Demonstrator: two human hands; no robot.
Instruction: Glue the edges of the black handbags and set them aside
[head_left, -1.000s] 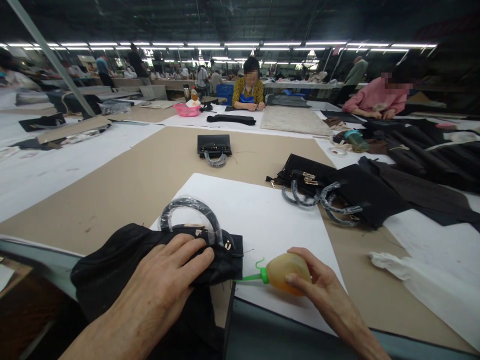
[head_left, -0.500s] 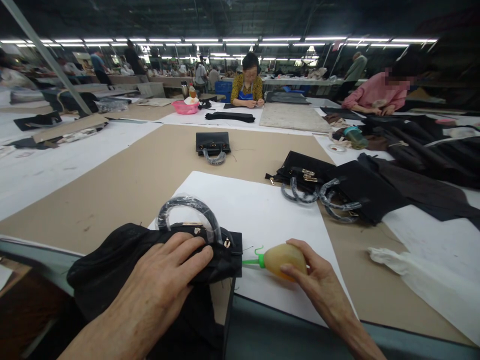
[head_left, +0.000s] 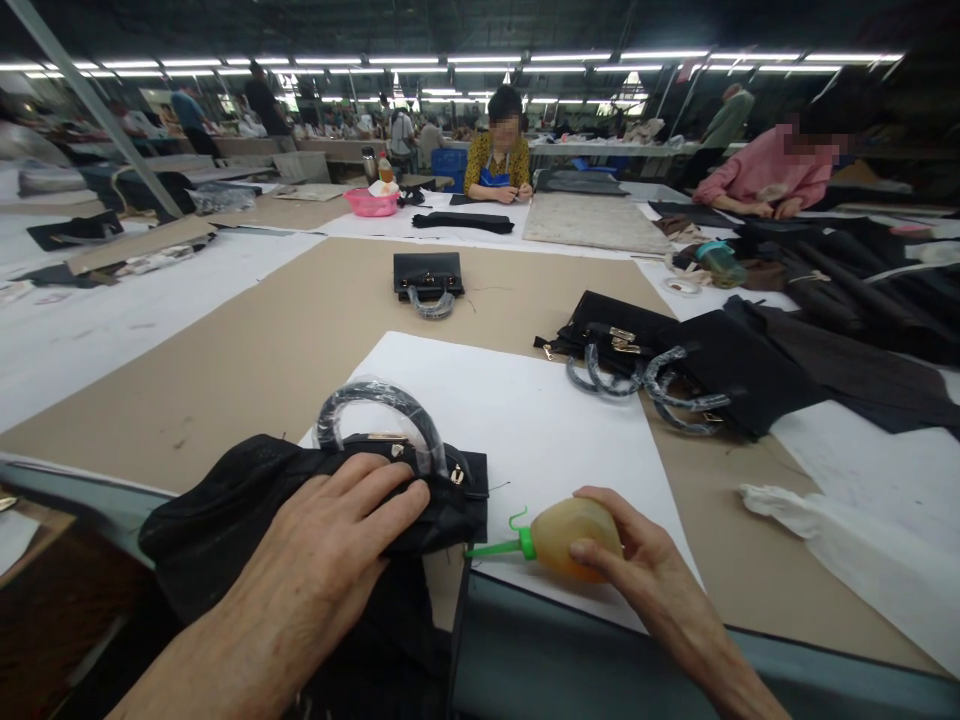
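Observation:
My left hand (head_left: 341,535) rests over the top side of a black handbag (head_left: 247,490), fingers bent against it and thumb hidden. The bag has gold-coloured fittings and an upright handle (head_left: 382,395) wrapped in clear film. In my right hand (head_left: 630,545) is a squeeze bottle (head_left: 574,538) of yellowish glue-like liquid, pinched between thumb and fingers and lying sideways. Its green nozzle (head_left: 495,548) points left. The tip sits just under the bag's right corner, by the upper end of a black strip (head_left: 459,625); whether they touch I cannot tell.
White paper (head_left: 525,400) lies on the brown tabletop (head_left: 270,330). A small black handbag (head_left: 427,275) lies ahead, more black bags (head_left: 622,335) at right. Crumpled white material (head_left: 795,520) is near the right edge. Two people sit across, by a pink basin (head_left: 373,202) and dark pieces (head_left: 825,280).
The nozzle tip has moved down and slightly left, from beside the bag's right edge to below its corner. My left hand stays on the bag. The whole view has shifted slightly.

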